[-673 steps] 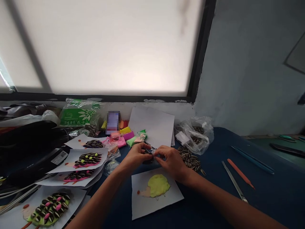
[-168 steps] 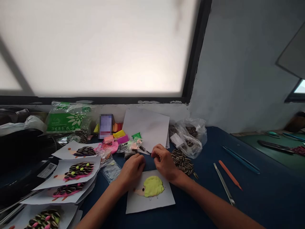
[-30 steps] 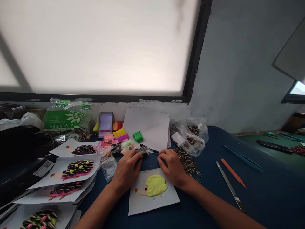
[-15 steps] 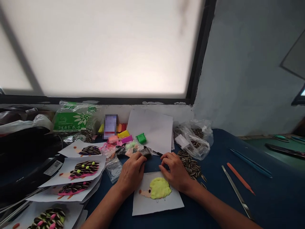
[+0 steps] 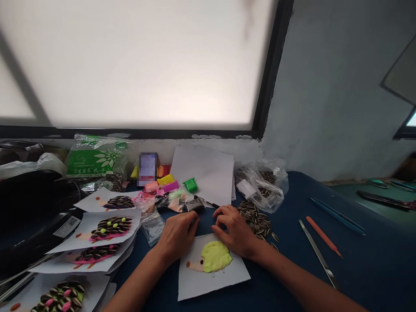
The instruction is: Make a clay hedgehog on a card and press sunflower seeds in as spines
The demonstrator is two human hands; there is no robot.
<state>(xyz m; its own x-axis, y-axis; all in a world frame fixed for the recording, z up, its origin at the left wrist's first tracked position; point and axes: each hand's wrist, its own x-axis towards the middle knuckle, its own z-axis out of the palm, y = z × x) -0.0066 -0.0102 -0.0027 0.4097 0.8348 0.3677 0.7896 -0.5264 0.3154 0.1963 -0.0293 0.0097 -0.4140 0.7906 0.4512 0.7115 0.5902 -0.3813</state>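
A sheet of white paper (image 5: 224, 284) lies on the blue tabletop, bearing a hedgehog (image 5: 216, 257) with a yellow clay body, a pale snout, a brown nose and a black eye. Its legs are only drawn outlines. At the sheet's upper left rests my left hand (image 5: 180, 229), fingers curled together; whatever they may hold is hidden. My right hand (image 5: 234, 229) rests over the upper right edge, its fingers loosely bent and the thumb apart, with nothing visible between them. Striped sunflower seeds (image 5: 255, 219) are heaped beside it. A black clay packet (image 5: 196, 204) sits just beyond my left hand.
Finished hedgehog cards (image 5: 112, 227) are stacked at left. Behind are clay packets (image 5: 170, 186), white sheets (image 5: 203, 169), a green seed bag (image 5: 94, 158) and a clear bag of seeds (image 5: 268, 186). At right lie blue tweezers (image 5: 338, 216), an orange tool (image 5: 324, 237) and a metal blade (image 5: 316, 253).
My left hand has drawn back slightly from the black packet. My right hand's fingers have shifted a little. The camera view has moved slightly, and the hedgehog sheet appears slightly turned.
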